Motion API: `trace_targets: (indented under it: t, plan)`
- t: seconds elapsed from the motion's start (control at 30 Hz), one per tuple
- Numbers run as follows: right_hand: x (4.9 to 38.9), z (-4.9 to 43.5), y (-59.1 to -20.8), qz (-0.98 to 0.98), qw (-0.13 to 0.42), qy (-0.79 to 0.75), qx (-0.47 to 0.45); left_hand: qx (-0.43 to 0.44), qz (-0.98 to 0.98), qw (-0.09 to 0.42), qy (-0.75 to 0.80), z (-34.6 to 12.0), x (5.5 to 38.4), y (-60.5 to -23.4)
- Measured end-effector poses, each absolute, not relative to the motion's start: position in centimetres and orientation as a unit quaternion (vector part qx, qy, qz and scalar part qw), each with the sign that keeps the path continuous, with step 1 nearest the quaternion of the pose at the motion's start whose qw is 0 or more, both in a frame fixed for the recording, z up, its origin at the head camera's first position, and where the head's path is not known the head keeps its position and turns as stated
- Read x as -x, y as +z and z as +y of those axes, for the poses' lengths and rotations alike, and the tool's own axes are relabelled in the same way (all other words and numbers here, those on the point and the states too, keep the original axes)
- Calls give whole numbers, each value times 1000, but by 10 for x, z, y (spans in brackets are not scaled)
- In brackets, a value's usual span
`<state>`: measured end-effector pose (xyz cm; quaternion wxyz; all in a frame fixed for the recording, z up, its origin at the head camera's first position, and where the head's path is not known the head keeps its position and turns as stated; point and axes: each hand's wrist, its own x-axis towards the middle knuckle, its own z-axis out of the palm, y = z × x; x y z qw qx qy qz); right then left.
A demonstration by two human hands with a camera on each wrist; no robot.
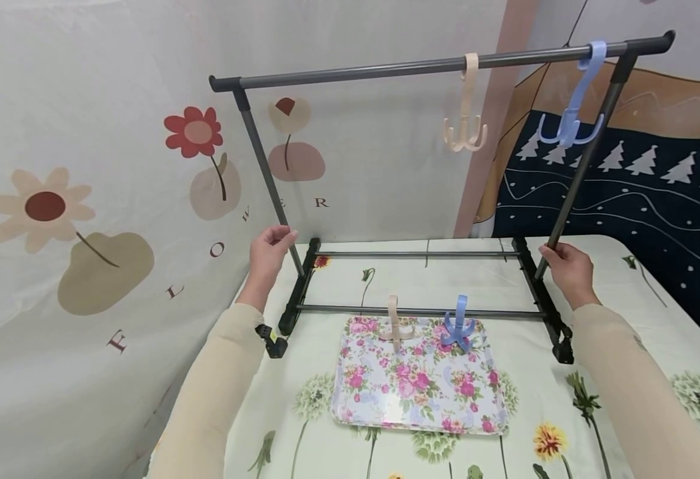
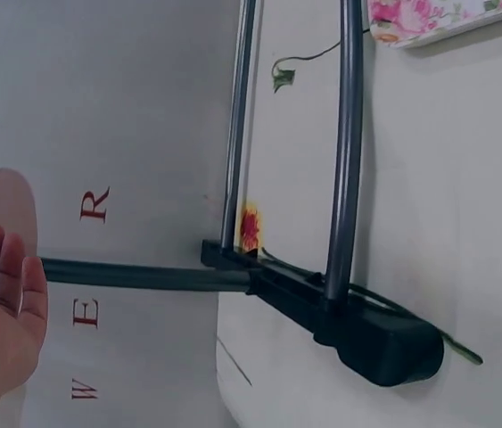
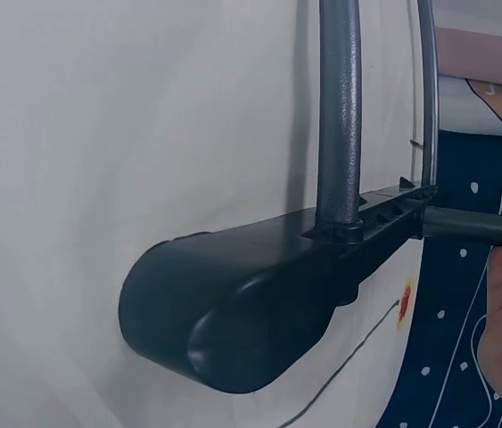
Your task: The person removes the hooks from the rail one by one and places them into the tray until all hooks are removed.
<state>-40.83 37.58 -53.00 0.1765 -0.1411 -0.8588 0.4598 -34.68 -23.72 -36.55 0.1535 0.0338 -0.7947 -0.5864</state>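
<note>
Dark rack [image 1: 418, 311] stands upright on bench [image 1: 302, 442]. Left hand [image 1: 269, 256] at left upright, fingers loosely bent and apart; contact unclear. Right hand [image 1: 570, 269] at right upright [image 1: 580, 166], fingers bent against it; cannot tell if clamped. Pale hook [image 1: 466, 106] and blue hook [image 1: 579, 100] hang from top rail. Floral tray [image 1: 416, 406] in front, two more hooks on its far end. Bare cloth either side of tray; curtain along left.
</note>
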Motion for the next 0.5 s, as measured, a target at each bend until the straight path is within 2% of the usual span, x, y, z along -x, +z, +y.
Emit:
trace_targets:
  t: [0.23, 0.5]
  plan:
    - [354, 336, -457, -841, 145, 498, 153, -65, -787, 204, -579, -247, 354, -358]
    - [332, 329, -438, -874, 97, 460, 126, -99, -780, 205, -583, -255, 361, -346]
